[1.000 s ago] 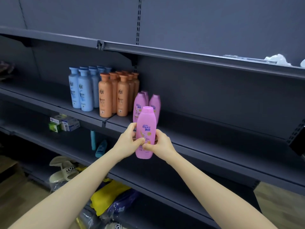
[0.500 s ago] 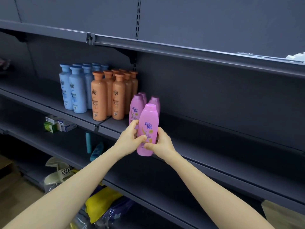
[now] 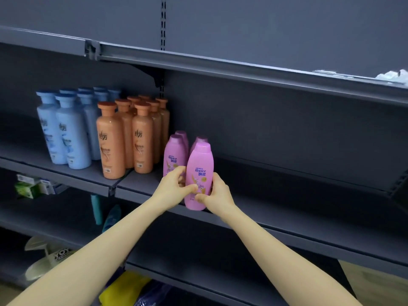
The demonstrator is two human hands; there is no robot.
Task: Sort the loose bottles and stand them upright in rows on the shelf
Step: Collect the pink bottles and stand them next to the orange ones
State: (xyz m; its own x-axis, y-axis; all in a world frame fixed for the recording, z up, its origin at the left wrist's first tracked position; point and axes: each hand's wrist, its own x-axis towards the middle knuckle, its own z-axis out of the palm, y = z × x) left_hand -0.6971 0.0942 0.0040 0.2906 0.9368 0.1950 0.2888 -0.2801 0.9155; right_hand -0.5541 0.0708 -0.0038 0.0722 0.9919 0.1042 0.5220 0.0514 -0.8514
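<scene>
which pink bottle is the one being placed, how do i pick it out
Find the shelf holding blue bottles and orange bottles; just right of the orange ones stands a pink cluster. The held pink bottle is nearest the front edge, and it alone is gripped by the left hand and right hand.

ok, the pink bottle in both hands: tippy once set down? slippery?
Probably tippy: the pink bottle is tall on a narrow base, close to the shelf front edge. Likely slick: glossy plastic, and the left hand and right hand both grip it low. Seems stiff; no dent shows where they press.
</scene>
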